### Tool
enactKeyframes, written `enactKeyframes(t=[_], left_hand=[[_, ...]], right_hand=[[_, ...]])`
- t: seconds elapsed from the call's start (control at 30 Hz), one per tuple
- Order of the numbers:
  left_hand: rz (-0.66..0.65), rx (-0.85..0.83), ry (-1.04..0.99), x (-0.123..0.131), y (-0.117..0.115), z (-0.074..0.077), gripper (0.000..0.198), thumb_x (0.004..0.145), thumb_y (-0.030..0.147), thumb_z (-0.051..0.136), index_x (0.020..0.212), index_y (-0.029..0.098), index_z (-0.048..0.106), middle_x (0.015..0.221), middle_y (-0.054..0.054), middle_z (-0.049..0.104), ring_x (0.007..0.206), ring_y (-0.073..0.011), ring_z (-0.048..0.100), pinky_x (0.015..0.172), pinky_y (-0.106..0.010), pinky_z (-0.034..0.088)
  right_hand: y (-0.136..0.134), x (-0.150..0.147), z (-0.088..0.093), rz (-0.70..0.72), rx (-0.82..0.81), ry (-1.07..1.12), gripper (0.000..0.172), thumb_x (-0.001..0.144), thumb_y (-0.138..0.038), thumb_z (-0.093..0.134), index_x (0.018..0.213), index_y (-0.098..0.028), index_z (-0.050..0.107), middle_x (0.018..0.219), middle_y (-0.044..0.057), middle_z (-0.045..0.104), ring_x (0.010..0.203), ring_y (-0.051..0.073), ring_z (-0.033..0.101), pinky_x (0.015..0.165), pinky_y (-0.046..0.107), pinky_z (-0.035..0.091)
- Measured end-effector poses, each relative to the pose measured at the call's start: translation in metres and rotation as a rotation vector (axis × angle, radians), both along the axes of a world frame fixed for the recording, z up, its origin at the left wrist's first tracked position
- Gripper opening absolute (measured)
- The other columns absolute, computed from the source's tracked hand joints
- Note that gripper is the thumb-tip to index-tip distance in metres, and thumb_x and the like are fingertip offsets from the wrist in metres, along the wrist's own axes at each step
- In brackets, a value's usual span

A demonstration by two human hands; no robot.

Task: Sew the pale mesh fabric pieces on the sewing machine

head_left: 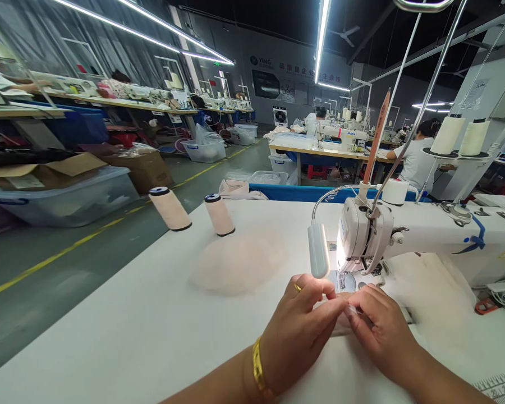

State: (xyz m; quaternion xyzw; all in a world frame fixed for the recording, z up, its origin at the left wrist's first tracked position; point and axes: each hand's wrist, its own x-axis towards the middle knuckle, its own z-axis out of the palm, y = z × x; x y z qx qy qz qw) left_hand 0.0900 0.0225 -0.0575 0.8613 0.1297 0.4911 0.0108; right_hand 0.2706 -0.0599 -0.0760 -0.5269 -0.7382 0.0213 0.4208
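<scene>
My left hand (305,322) and my right hand (381,325) meet in front of the sewing machine (364,235). Between their pinched fingertips is a small piece of pale, sheer fabric (342,325), mostly hidden by the fingers. The lit needle area and metal plate (345,280) lie just beyond my fingers. On the left wrist is a gold bangle (257,365), and a ring shows on one finger. A slim lamp (318,249) on a bent neck hangs just above my left hand. More sheer fabric (429,286) lies under the machine arm at the right.
Two peach thread cones (170,209) stand on the white table (151,320), beside a blurred heap of sheer fabric (238,261). White thread cones (448,134) sit on a stand at the right. A ruler (500,387) lies at the lower right. People work at machines farther back.
</scene>
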Motion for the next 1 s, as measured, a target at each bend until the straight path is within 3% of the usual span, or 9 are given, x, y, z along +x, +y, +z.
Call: enactKeyframes(t=[0.47,0.63,0.87,1.0], left_hand=[[0.019,0.039,-0.013,0.0009,-0.0004,0.0015,0.036,0.096,-0.002,0.05,0.105,0.026,0.07,0.089,-0.001,0.062,0.079,-0.0164,0.05,0.077,-0.029,0.044],[0.023,-0.01,0.027,-0.001,0.0012,-0.0015,0.03,0.097,0.003,0.049,0.089,0.024,0.068,0.087,-0.001,0.063,0.076,-0.0165,0.051,0.077,-0.032,0.042],[0.042,-0.037,0.05,-0.0002,0.0012,-0.0028,0.026,0.096,0.006,0.049,0.084,0.022,0.065,0.088,-0.002,0.066,0.076,-0.0179,0.051,0.076,-0.033,0.042],[0.038,-0.039,0.06,-0.0006,0.001,-0.0025,0.027,0.096,0.005,0.048,0.083,0.022,0.064,0.088,-0.002,0.066,0.076,-0.0179,0.052,0.076,-0.033,0.042]], right_hand=[[0.0008,-0.0001,-0.0009,-0.028,-0.01,-0.003,0.022,0.108,-0.025,0.046,0.092,-0.024,0.06,0.075,-0.002,0.06,0.068,0.017,0.051,0.065,0.03,0.04],[0.001,0.0019,-0.0031,-0.031,-0.008,-0.043,0.023,0.107,-0.025,0.046,0.086,-0.024,0.056,0.074,-0.001,0.059,0.068,0.017,0.052,0.064,0.029,0.043],[-0.0018,-0.0004,0.0008,-0.058,-0.011,0.05,0.008,0.103,-0.027,0.053,0.106,-0.024,0.06,0.083,-0.001,0.063,0.065,0.016,0.057,0.056,0.027,0.045],[-0.0018,-0.0007,0.0015,-0.052,0.009,0.046,0.009,0.105,-0.028,0.052,0.102,-0.025,0.061,0.08,-0.001,0.061,0.067,0.017,0.057,0.06,0.029,0.046]])
